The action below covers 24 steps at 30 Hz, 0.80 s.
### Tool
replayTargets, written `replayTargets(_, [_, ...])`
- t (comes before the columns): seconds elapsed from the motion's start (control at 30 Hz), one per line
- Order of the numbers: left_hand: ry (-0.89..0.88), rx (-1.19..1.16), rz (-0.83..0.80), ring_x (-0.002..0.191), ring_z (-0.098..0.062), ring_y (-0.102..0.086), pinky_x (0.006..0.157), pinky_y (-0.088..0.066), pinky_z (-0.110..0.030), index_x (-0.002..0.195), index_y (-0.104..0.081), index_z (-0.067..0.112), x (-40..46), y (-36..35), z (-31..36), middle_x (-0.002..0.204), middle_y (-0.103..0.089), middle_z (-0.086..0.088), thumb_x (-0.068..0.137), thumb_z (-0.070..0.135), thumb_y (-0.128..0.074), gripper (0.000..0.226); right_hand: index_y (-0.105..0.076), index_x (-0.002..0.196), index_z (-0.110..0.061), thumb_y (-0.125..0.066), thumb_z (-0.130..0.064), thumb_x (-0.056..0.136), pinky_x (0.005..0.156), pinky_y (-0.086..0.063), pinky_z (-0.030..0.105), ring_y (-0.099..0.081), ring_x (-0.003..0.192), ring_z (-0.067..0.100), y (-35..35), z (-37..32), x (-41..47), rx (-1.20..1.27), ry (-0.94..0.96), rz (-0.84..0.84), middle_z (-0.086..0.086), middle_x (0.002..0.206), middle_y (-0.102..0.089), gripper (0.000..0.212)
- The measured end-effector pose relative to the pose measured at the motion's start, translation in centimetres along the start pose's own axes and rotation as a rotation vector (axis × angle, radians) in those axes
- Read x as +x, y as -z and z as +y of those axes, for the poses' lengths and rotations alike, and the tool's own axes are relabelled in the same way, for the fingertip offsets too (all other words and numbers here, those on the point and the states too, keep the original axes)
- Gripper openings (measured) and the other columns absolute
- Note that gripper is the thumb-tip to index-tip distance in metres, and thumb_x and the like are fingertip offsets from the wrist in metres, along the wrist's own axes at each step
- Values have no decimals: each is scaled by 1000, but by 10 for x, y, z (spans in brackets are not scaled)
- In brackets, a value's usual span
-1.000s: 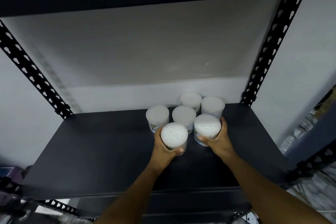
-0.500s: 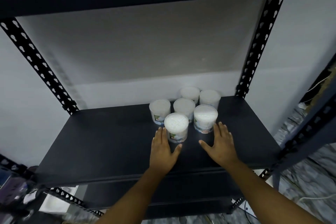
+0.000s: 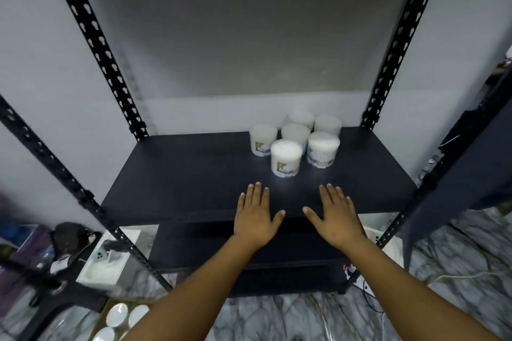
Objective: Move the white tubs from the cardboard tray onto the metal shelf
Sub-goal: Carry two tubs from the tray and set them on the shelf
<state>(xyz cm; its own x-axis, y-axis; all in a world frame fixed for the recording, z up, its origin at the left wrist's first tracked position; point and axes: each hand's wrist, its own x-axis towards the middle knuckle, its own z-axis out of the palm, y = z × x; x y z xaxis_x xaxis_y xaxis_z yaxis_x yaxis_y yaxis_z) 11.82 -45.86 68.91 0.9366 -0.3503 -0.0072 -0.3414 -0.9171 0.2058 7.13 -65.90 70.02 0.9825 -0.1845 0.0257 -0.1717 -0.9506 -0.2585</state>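
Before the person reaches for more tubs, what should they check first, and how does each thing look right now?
1. Left hand free: ok, fingers straight, holding nothing.
2. Right hand free: ok, flat and holding nothing.
3. Six white tubs upright on the metal shelf: ok.
4. Space for more: ok, the shelf's left half is bare.
5. Tubs left in the cardboard tray: ok, some show at bottom left.
6. How many remain: cannot tell, the tray is cut off.

both hands have let go of the two nearest white tubs (image 3: 286, 157) and drawn back toward the near edge of the metal shelf (image 3: 194, 174); left hand (image 3: 256, 217) and right hand (image 3: 336, 219) lie flat, fingers straight, well apart from the tubs.
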Motion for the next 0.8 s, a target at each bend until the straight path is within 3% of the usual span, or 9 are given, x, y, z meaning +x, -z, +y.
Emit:
replayTargets(0.3, [91,-41,32,147,-23,7,119,2,-40,152,-8,14,-91,-1,-32,160,-1,-8,96,58,-23,73,-13,150,-15,-29,-65,90,119,-5,42,-3,147,22,-24,-45,-61,10,112,-63,7,159,-11,80])
replayTargets(0.8, [478,-101,33,147,-20,6,118,2,-39,152,-8,16,-243,-8,-100,160,-2,-7,96,57,-27,72,-11,151,-16,-29,-64,91,119,-4,41,-1,147,21,-73,-146,-130,48,432,-275,5,159,-8,78])
